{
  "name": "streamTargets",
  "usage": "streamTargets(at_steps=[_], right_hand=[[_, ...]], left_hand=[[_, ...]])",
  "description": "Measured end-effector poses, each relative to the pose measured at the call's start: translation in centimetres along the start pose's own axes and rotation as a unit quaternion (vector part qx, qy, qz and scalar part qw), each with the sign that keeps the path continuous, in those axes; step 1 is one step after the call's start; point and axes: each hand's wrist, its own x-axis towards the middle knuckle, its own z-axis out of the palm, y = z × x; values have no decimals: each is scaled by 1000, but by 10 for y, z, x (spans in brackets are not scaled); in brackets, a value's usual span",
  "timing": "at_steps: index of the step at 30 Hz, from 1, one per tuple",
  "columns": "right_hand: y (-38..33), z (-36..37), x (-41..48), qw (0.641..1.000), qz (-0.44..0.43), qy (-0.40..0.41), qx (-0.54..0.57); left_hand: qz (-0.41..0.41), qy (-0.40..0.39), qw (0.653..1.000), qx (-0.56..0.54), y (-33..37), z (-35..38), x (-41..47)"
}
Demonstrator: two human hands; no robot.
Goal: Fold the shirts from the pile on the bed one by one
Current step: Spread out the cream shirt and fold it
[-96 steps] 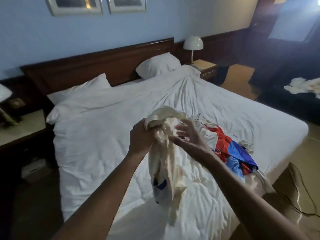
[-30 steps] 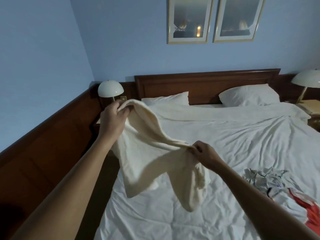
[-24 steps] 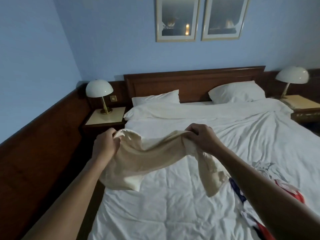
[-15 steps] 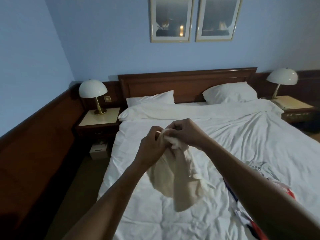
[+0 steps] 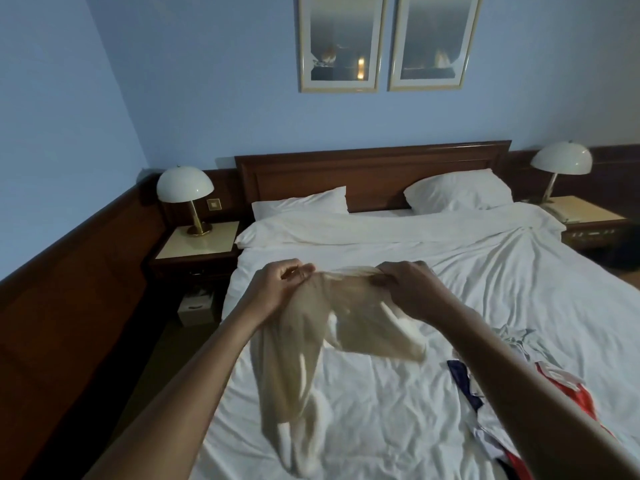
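Shirt in hand: a cream shirt (image 5: 311,348) is held in the air over the left half of the bed (image 5: 519,299). Its top edge is pulled taut between the two hands and the rest hangs toward the sheet in twisted, bunched folds.
Left hand (image 5: 277,289): the fingers (image 5: 301,271) are curled in tight, pinching one end of that top edge.
Right hand (image 5: 412,289): the fingers (image 5: 384,277) are closed over the other end, and the cloth gathers under them.
Pile (image 5: 561,386): the other shirts (a red, white and blue one, and something grey) lie heaped on the bed's right side. They sit just right of the cream shirt and are partly hidden by the right forearm.
Cannot tell: which edge is being gripped, whether shoulders, collar or hem.
Step, as I read it: spreading the shirt open so it can be laid flat. No fold is made yet.
Progress: early, I'd say, with the heap waiting its turn.
Risk, creases: the body hangs twisted, so laid down like this a tucked sleeve and the wrinkles would get folded in.
Risk, grip: each hold is a small pinch on bunched cloth, and a sharp shake could pull one end free.
Risk, edge: it hangs near the bed's left side, so a slip there could send it to the floor.
Risk, tangle: set too far right, it would land on the pile.
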Motion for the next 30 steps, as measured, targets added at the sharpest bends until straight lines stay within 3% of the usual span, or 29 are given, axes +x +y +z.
streamTargets(at_steps=[5, 9, 13, 16, 21, 26, 30], right_hand=[[-33, -19, 16, 997, -70, -4, -21], [-69, -27, 22, 989, -61, 47, 123], [-83, -27, 30, 982, -60, 63, 168], [-77, -35, 34, 978, -43, 47, 200], [-77, -36, 39, 974, -18, 23, 226], [-64, -30, 43, 962, 52, 37, 266], [-58, -29, 41, 945, 52, -18, 323]], left_hand=[[15, -12, 996, 82, -7, -5, -7], [33, -40, 999, -8, 16, 8, -20], [61, 44, 995, 70, 19, 14, -15], [50, 29, 994, 95, 11, 5, -10], [126, 67, 977, 156, 11, 5, -11], [157, 172, 969, 88, 29, 2, -4], [82, 164, 982, -33, 44, 0, 5]])
